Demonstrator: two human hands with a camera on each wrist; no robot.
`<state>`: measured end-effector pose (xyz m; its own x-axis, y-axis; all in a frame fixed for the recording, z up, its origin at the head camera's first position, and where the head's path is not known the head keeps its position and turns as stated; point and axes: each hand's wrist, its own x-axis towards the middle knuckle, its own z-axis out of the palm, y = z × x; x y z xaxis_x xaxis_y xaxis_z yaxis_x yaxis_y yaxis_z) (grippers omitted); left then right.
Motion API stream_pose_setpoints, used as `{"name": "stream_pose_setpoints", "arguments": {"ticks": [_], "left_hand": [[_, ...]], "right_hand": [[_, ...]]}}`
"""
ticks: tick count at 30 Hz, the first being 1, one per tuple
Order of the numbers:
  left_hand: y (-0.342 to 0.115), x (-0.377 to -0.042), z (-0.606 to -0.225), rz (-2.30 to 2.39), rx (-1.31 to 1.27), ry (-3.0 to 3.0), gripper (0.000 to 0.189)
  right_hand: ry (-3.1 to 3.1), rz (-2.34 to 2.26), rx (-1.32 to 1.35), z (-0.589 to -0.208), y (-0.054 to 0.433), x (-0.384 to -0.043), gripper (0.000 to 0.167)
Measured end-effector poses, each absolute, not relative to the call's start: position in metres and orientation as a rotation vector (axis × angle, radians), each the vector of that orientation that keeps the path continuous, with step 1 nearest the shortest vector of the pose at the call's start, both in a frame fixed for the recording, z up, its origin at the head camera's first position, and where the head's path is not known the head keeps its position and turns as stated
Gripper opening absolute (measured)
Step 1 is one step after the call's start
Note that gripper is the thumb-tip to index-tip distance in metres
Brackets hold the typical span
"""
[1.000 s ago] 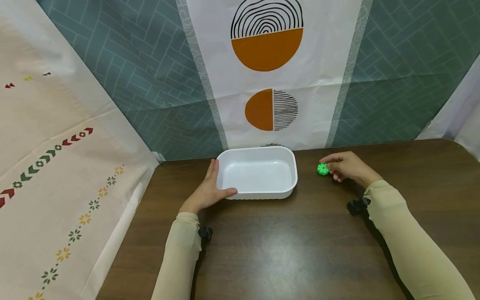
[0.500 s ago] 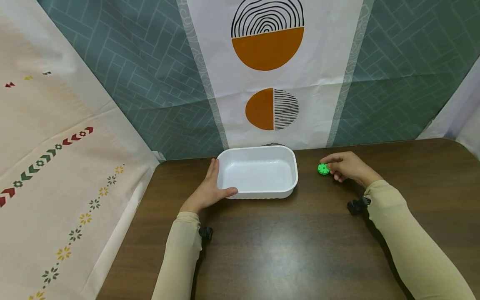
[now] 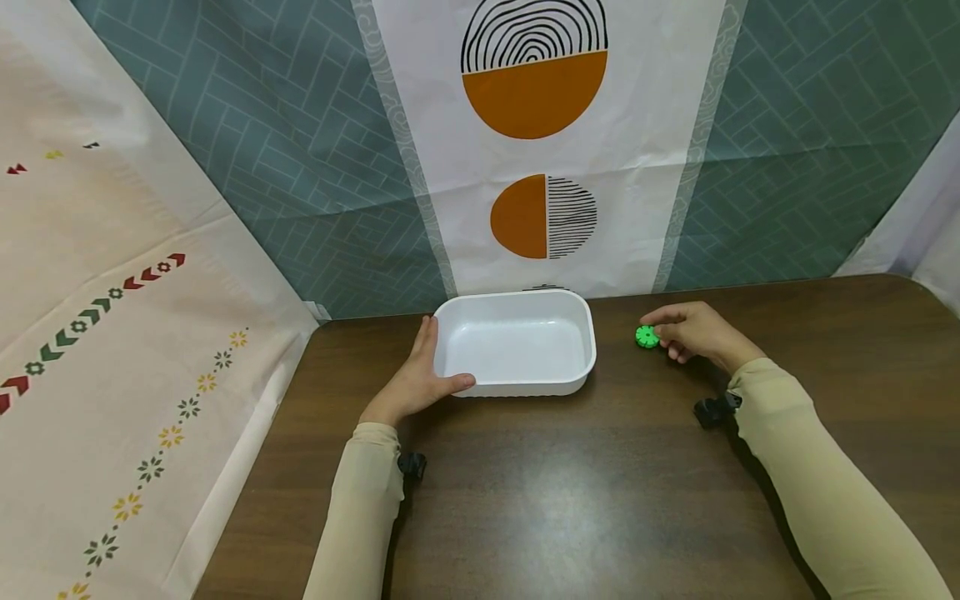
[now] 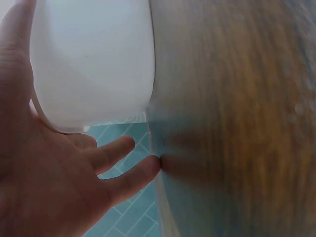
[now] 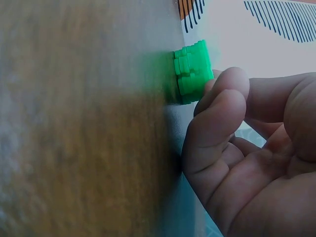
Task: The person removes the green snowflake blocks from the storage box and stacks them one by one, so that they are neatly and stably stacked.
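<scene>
In the head view a white rectangular dish [image 3: 517, 385] sits at the far side of the table, nothing in it. My left hand [image 3: 415, 385] rests against its left end, fingers stretched along the side and thumb at the near rim. The left wrist view shows the dish wall [image 4: 94, 59] beside the palm, two fingers extended. To the right of the dish, a small bright green notched disc [image 3: 647, 337] lies flat on the table. My right hand [image 3: 693, 335] pinches the disc at its right edge; in the right wrist view the fingertips partly cover the green disc [image 5: 191, 74].
The brown wooden table [image 3: 540, 500] runs up to a patterned cloth backdrop [image 3: 345, 183] just behind the dish. A white embroidered cloth [image 3: 135, 350] hangs along the left edge. Dark wrist cameras [image 3: 411, 467] are strapped to both wrists.
</scene>
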<state>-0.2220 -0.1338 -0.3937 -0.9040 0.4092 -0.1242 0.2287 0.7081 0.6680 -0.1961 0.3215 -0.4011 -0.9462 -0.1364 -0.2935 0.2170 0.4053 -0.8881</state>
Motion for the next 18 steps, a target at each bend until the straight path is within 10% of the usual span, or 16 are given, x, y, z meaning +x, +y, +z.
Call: {"name": "stream_pose_setpoints", "arguments": {"ticks": [18], "left_hand": [[-0.133,-0.2197,-0.3925,1.0,0.481,2.643,0.128]], "right_hand": [[2.323,-1.598,0.09,-0.4033,0.3233,-0.1945,0.037]]}}
